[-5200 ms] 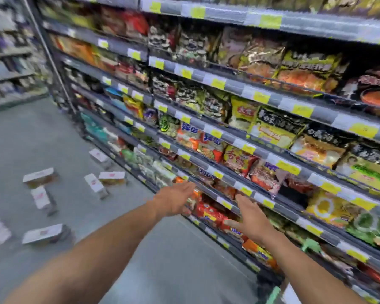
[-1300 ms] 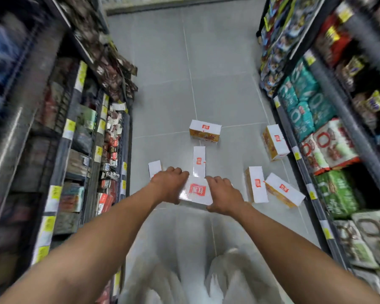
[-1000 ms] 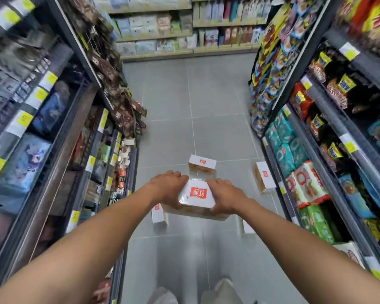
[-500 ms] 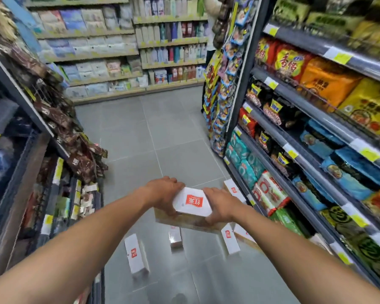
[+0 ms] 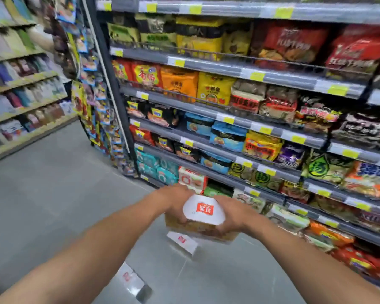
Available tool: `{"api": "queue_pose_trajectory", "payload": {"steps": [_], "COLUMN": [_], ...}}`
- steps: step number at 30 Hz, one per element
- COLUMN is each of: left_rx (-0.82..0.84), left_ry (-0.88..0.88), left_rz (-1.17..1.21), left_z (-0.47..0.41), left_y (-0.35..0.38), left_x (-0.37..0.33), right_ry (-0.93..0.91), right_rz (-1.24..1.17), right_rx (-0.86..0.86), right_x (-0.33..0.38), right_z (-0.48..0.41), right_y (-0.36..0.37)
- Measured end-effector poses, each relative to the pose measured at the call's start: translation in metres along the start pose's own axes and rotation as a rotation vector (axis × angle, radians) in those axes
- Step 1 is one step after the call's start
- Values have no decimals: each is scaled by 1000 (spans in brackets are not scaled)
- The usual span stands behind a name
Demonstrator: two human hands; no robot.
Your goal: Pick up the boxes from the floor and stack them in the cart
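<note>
Cardboard, white-topped: holding the box (image 5: 203,212) at lower centre between left hand (image 5: 174,202) and right hand (image 5: 234,212), fingers (image 5: 180,218) curled round opposite sides, equally near. Long axis apparently across, hand to hand. No cart visible.

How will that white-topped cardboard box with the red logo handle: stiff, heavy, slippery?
Probably stiff: the white-topped cardboard box shows flat faces between the left hand and right hand. Likely light, since it is held out on extended arms. Its smooth top may slip.
</note>
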State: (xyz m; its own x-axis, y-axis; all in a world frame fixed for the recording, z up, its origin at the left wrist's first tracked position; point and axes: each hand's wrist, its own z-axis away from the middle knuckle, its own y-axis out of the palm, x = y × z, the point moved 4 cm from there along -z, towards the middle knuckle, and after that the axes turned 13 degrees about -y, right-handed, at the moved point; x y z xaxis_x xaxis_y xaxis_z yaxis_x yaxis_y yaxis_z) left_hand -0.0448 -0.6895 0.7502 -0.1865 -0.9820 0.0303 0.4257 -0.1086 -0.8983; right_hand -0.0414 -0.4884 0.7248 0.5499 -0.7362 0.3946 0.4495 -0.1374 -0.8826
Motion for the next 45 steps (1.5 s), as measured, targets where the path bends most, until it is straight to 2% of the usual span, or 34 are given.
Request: {"api": "queue_pose_trajectory", "payload": {"steps": [5,11,17,22,31,45], "left_rx": [-5,-31,-54,-44,3,31], "left_ry": [251,560,773,938,1193,1435], "left_rz": [-81,-261,-373,-411,-577,-696], "left_z": [-37,-46,-18,5,34,-16], "left_y": [-39,-67,-59,-40,-8,-15], "left_x": [-120,-322,-509,-634,-809,-1016], "right_ry": [200,493,731,918,1147,1385], "right_rz": [-63,-74,-133,-193,-342,-472], "right_rx": [-130,-209,-284,-331,-442,-583], "right_x": [-57,-134,-178,-208,-252,-390], "right_z": [107,281,441,551,687,778], "right_y": [-26,-32,-18,13,62,76]}}
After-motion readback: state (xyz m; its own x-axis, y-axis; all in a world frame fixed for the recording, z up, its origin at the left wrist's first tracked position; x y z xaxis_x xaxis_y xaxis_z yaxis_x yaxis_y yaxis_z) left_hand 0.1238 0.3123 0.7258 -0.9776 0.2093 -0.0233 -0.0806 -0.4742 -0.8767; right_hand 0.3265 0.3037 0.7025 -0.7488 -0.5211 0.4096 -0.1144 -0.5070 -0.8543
